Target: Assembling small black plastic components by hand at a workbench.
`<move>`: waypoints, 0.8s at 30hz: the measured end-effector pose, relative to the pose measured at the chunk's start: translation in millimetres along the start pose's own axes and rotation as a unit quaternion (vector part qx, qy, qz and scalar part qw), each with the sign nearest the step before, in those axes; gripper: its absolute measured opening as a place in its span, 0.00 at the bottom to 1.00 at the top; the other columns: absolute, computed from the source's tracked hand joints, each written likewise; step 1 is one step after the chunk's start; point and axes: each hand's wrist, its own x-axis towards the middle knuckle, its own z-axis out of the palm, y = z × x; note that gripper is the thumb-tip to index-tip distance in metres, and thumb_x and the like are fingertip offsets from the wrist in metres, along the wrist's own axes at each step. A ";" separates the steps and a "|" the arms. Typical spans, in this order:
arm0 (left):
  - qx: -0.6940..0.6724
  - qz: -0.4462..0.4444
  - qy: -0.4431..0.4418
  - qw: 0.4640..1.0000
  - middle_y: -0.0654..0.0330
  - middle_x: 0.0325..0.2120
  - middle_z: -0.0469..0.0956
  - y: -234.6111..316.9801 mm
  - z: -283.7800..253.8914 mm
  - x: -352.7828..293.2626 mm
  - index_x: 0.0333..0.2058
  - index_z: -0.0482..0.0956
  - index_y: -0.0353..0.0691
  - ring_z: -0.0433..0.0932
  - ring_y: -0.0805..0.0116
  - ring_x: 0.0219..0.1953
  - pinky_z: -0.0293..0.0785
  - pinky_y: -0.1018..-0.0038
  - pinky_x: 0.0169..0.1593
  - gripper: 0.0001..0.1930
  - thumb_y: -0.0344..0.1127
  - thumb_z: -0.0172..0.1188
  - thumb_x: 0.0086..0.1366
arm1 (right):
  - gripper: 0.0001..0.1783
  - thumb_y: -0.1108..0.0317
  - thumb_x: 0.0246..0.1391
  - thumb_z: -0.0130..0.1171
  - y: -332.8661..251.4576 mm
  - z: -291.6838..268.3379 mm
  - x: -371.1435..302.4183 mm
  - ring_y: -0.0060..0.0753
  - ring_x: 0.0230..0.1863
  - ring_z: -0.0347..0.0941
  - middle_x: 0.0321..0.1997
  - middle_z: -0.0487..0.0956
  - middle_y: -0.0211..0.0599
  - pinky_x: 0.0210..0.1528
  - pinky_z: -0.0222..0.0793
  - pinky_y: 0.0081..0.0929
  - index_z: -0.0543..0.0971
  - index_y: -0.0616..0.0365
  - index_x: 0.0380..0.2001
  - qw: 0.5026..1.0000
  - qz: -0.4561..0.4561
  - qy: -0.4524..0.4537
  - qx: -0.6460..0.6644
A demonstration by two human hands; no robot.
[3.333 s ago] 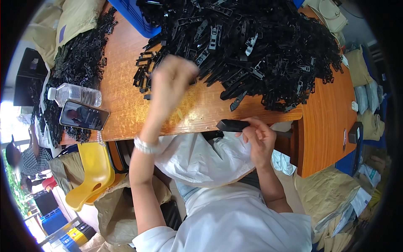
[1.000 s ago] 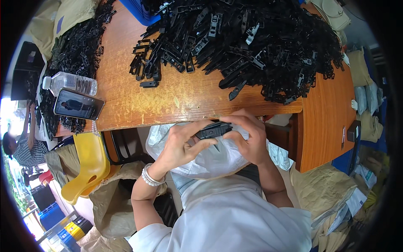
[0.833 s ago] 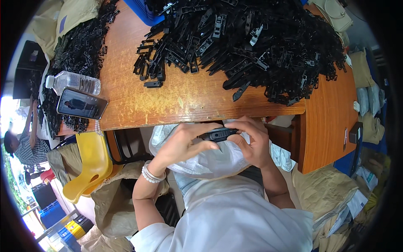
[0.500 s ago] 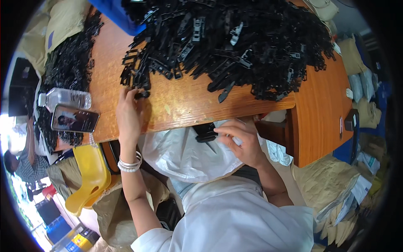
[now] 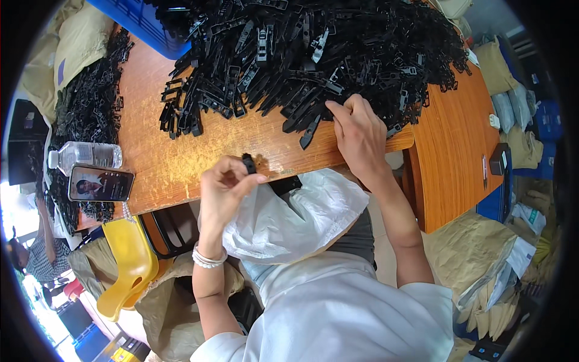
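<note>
My left hand (image 5: 226, 184) pinches a small black plastic clip (image 5: 248, 163) between thumb and fingers, just over the table's front edge. At the front of a big heap of black plastic clips (image 5: 265, 78), my right hand (image 5: 360, 134) reaches in with bent fingers set apart. Nothing shows in its grasp, and some of its fingertips are hidden. Below both hands, a white plastic bag (image 5: 289, 226) lies open-mouthed across my lap, with something dark near its mouth under the table edge.
Another pile of black pieces (image 5: 90, 102) runs along the left, beside a clear bottle (image 5: 90, 155) and a phone (image 5: 101, 183). A blue crate (image 5: 142, 27) stands at the back left. A yellow chair (image 5: 129, 259) is left of me; brown sacks (image 5: 467, 265) lie at right.
My left hand has come right and nearer from the heap's left end, with the black clip in its pinch. My right hand has moved from above the white bag up to the heap.
</note>
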 end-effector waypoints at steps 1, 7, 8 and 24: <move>-0.014 -0.001 -0.018 1.000 0.70 0.15 0.69 -3.9 2.1 -1.0 0.23 0.70 0.35 0.66 0.86 0.16 0.60 0.88 0.19 0.11 0.24 0.67 0.46 | 0.11 0.78 0.42 0.57 0.4 0.8 0.3 0.36 0.26 0.69 0.29 0.68 0.37 0.25 0.65 0.28 0.76 0.59 0.34 1.000 -0.007 -0.004 0.000; -0.044 -0.015 -0.043 0.998 0.69 0.15 0.69 -3.4 20.3 -5.3 0.23 0.70 0.35 0.67 0.84 0.16 0.65 0.87 0.20 0.12 0.25 0.67 0.46 | 0.12 0.75 0.41 0.59 -10.0 -4.5 13.9 0.36 0.31 0.69 0.29 0.69 0.36 0.26 0.66 0.30 0.76 0.61 0.33 0.992 0.068 0.101 0.022; -0.046 -0.016 -0.050 0.998 0.68 0.15 0.70 -3.0 23.0 -5.4 0.23 0.70 0.35 0.67 0.84 0.16 0.65 0.87 0.20 0.12 0.25 0.67 0.46 | 0.12 0.75 0.41 0.59 -9.5 -4.3 19.9 0.36 0.31 0.69 0.29 0.69 0.36 0.26 0.66 0.30 0.76 0.61 0.33 0.992 0.069 0.101 0.022; -0.240 -0.044 -0.046 0.969 0.62 0.21 0.74 -0.8 36.3 1.4 0.34 0.67 0.33 0.69 0.80 0.15 0.60 0.87 0.17 0.12 0.24 0.60 0.54 | 0.24 0.79 0.49 0.53 -11.6 -6.9 20.8 0.21 0.19 0.64 0.26 0.68 0.34 0.20 0.61 0.21 0.68 0.53 0.52 0.987 0.021 0.079 0.136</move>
